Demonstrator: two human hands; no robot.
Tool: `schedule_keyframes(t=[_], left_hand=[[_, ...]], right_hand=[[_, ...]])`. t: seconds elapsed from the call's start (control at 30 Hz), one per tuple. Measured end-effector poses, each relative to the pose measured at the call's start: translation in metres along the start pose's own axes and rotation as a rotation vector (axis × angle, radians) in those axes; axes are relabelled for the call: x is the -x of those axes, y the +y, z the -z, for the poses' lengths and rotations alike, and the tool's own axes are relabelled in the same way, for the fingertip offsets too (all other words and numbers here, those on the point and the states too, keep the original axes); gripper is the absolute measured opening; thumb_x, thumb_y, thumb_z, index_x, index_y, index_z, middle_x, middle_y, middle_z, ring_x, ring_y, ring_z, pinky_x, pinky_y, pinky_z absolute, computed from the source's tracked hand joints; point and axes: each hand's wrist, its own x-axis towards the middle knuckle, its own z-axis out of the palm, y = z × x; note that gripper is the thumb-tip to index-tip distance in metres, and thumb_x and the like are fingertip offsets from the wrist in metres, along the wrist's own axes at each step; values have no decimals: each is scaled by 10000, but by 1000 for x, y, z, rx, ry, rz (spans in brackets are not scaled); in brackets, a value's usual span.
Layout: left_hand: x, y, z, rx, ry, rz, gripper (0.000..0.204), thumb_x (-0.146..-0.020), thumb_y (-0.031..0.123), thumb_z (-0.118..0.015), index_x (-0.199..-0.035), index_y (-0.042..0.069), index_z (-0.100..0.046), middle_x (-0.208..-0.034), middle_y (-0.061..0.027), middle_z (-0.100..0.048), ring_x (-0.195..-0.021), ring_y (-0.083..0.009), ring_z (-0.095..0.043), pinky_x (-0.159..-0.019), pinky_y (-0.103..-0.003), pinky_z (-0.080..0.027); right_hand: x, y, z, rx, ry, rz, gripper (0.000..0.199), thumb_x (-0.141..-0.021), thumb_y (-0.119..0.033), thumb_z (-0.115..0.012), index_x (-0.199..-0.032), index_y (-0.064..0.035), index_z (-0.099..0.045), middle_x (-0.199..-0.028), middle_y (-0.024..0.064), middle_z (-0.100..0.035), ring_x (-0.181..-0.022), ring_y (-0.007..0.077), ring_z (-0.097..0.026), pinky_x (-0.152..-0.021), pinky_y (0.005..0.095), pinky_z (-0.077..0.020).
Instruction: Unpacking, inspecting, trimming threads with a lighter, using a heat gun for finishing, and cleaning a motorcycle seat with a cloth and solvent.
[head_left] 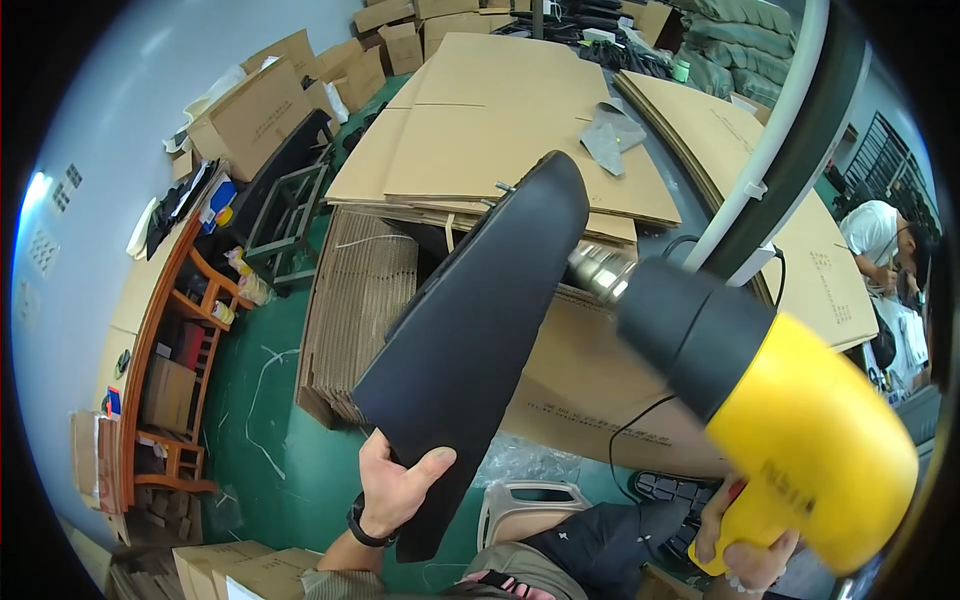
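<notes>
My left hand (405, 480), a dark band on its wrist, grips the lower part of a long black padded panel (470, 300). The panel has a smooth leather-like cover and is held tilted, its rounded end up and away from me. Short metal studs (503, 187) stick out along its left edge. My right hand (750, 545) is closed round the handle of a yellow and black heat gun (800, 420). The gun's metal nozzle (600, 270) points left at the panel's right edge, very close to it; I cannot tell whether they touch.
Flattened cardboard sheets (500, 120) are stacked ahead, with a grey scrap (610, 138) on top. A white and black post (780, 150) rises at right. A beige plastic stool (525, 500) is below, a wooden bench (150, 330) left. Another person (880, 240) works far right.
</notes>
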Motion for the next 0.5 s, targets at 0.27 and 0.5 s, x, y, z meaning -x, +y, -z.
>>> schedule_keyframes(t=[0.27,0.5], left_hand=[[1,-10,-2,-323,-2,-153,325,-794,122,-803,-1020,-50,-644,-943,-111,-718,-836,-177,-681,-786,-296,-528],[-5,-6,-12,-415,49,-296,331,-751,63,-803,-1028,-43,-657,-916,-146,-722,-804,-228,-702,-726,-329,-531]], right_hand=[[13,17,23,-355,-251,-195,698,-769,-431,-640,-1288,-5,-449,-1122,192,-532,-878,292,-580,-708,412,-505],[16,9,9,-539,-95,-343,605,-818,-413,-577,-1279,-32,-483,-1108,153,-533,-887,255,-551,-707,396,-474]])
